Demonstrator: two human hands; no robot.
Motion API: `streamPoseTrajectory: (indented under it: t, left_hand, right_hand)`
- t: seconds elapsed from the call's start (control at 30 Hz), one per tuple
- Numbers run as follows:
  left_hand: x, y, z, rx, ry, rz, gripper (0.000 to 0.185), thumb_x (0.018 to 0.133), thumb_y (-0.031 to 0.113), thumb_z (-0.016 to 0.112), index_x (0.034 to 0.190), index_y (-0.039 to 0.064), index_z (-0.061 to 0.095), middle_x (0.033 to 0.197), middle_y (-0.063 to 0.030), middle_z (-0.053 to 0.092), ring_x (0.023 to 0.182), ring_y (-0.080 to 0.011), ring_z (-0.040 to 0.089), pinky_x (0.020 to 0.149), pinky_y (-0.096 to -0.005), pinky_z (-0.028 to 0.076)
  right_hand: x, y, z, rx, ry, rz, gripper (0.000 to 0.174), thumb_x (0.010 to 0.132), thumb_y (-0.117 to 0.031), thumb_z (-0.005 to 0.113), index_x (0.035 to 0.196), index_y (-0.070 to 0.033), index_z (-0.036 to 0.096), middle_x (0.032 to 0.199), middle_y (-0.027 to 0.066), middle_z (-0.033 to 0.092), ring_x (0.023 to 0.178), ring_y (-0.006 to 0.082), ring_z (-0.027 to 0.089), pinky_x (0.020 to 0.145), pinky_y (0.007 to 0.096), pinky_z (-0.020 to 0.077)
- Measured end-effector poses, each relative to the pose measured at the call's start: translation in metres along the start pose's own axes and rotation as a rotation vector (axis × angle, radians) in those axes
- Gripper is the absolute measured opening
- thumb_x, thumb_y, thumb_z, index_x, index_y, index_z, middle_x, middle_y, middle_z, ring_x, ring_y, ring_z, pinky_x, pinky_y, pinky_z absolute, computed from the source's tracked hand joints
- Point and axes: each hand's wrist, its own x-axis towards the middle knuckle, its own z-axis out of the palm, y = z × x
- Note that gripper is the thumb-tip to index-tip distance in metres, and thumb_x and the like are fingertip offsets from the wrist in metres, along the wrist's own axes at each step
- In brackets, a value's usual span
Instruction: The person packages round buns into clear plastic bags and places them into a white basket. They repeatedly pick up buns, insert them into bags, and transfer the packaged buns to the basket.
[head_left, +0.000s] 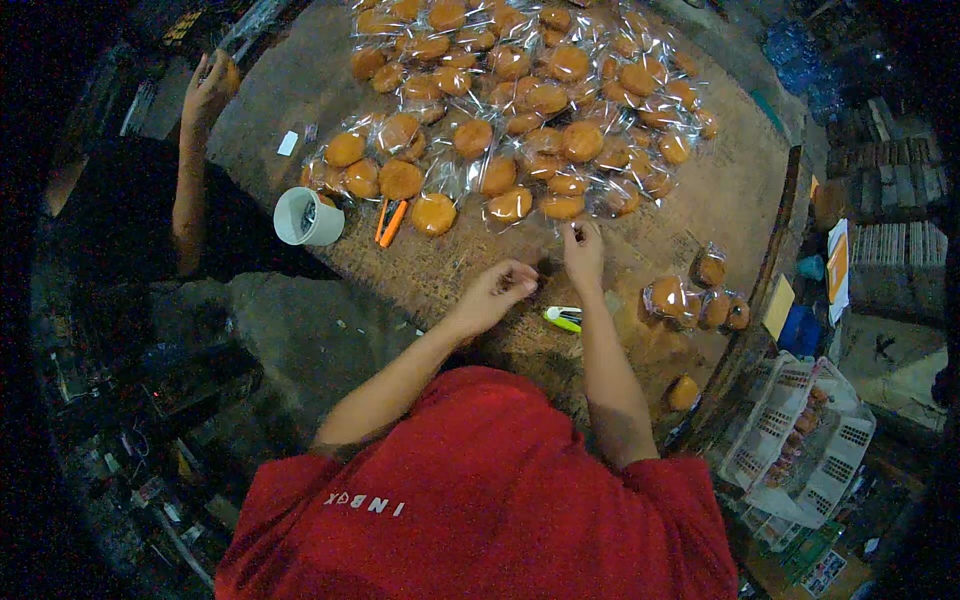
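Observation:
My left hand (501, 291), fingers curled, hovers over the wooden table (720, 202); whether it holds anything small cannot be made out. My right hand (583, 251) is at the near edge of a large heap of round orange-brown baked goods in clear plastic bags (547, 97), its fingertips close together by a bag. A green-and-white stapler (562, 318) lies between my forearms. Left of my hands are an orange stapler (391, 223) and a white plastic tub (309, 217) with small dark or metallic things inside.
Another person's hand (211, 82) holds a round item at the table's left. Several wrapped pieces (671, 297) lie to the right, with a single piece (683, 392) near the edge. White plastic crates (840, 435) stand beside the table at the lower right. A small white paper (287, 143) lies at the left.

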Motion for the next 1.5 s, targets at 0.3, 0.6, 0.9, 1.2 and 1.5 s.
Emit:
streamPoseTrajectory:
  t: [0.3, 0.6, 0.9, 1.2, 1.5]
  left_hand:
    - [-0.003, 0.048, -0.009, 0.521, -0.308, 0.453, 0.052, 0.084, 0.035, 0.078, 0.125, 0.007, 0.066, 0.136, -0.0171, 0.058, 0.13, -0.0331, 0.051, 0.111, -0.044, 0.036]
    - [-0.019, 0.033, 0.016, 0.047, 0.119, -0.044, 0.038, 0.092, 0.036, 0.072, 0.097, -0.002, 0.073, 0.085, -0.0054, 0.071, 0.077, -0.013, 0.064, 0.074, -0.029, 0.051]
    - [-0.036, 0.038, 0.04, -0.301, 0.201, 0.176, 0.046, 0.104, 0.036, 0.052, 0.1, -0.004, 0.072, 0.09, -0.0051, 0.072, 0.082, -0.0114, 0.062, 0.076, -0.0292, 0.051]
    - [-0.057, 0.05, 0.042, 0.019, 0.312, 0.303, 0.033, 0.103, 0.025, 0.055, 0.109, -0.003, 0.071, 0.094, -0.011, 0.075, 0.087, -0.0149, 0.066, 0.082, -0.0326, 0.051]
    - [-0.057, 0.061, 0.055, -0.079, 0.225, 0.33, 0.044, 0.108, 0.027, 0.043, 0.101, -0.005, 0.073, 0.099, -0.0113, 0.075, 0.093, -0.0189, 0.069, 0.089, -0.0337, 0.053]
  right_hand:
    - [-0.029, -0.122, -0.14, 0.332, -1.05, -0.09, 0.019, 0.093, -0.019, 0.061, 0.091, -0.002, 0.068, 0.085, 0.0039, 0.069, 0.084, 0.0137, 0.062, 0.079, 0.0307, 0.0496]
    - [-0.097, -0.099, -0.083, 0.974, -0.124, 0.453, 0.031, 0.105, -0.031, 0.051, 0.1, -0.002, 0.063, 0.087, 0.0012, 0.06, 0.079, 0.0111, 0.053, 0.072, 0.027, 0.0444]
    - [-0.126, -0.116, -0.076, 0.274, 0.266, 0.031, 0.037, 0.105, -0.032, 0.048, 0.095, 0.003, 0.058, 0.087, 0.0152, 0.064, 0.078, 0.0254, 0.056, 0.074, 0.0398, 0.046]
    - [-0.127, -0.128, -0.074, 0.339, 0.413, -0.089, 0.033, 0.106, -0.022, 0.049, 0.082, -0.001, 0.057, 0.071, -0.0023, 0.05, 0.068, 0.007, 0.046, 0.061, 0.0247, 0.0408]
    - [-0.135, -0.119, -0.093, 0.33, 0.364, -0.06, 0.039, 0.104, -0.026, 0.051, 0.075, -0.001, 0.054, 0.062, 0.0092, 0.053, 0.057, 0.0235, 0.048, 0.055, 0.0396, 0.0377]
